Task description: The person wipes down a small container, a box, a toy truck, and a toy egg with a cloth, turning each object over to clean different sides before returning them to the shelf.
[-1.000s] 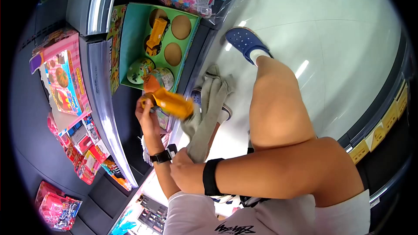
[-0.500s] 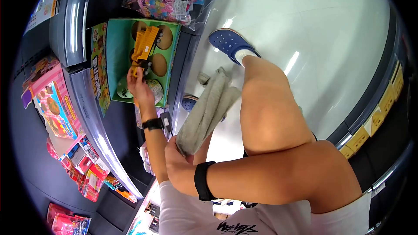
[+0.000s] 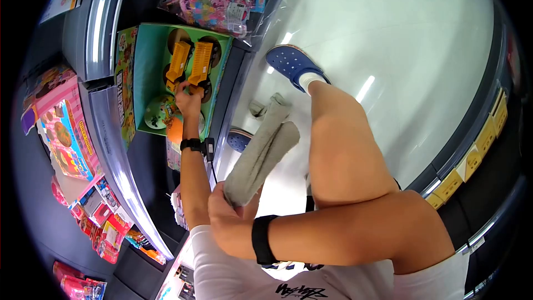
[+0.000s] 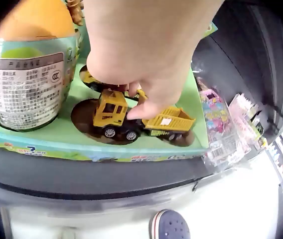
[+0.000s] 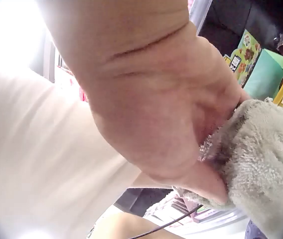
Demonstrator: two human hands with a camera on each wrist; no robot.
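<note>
Two yellow toy dump trucks stand side by side in a green display box (image 3: 145, 78) in the head view. My left hand (image 3: 190, 100) is at their cab ends. In the left wrist view, its thumb is against the nearer dump truck (image 4: 112, 113), just behind the cab, with the fingers curled on the far side, partly hidden. The other dump truck (image 3: 179, 58) is mostly covered by the hand in that view. My right hand (image 3: 225, 211) grips one end of a folded grey towel (image 5: 266, 164), which hangs out over the floor.
Beside the trucks, an orange-topped toy egg (image 4: 32, 74) and a green egg (image 3: 158, 112) sit in the box. Bagged toys (image 3: 214, 14) lie on the shelf beyond it. Boxed toys (image 3: 64, 139) line the shelf at left. A blue clog (image 3: 294, 62) is on the floor.
My left hand has carried a dump truck into the box, where it now stands beside the other. The towel has stayed in the right hand, swinging outward and unfolding a little.
</note>
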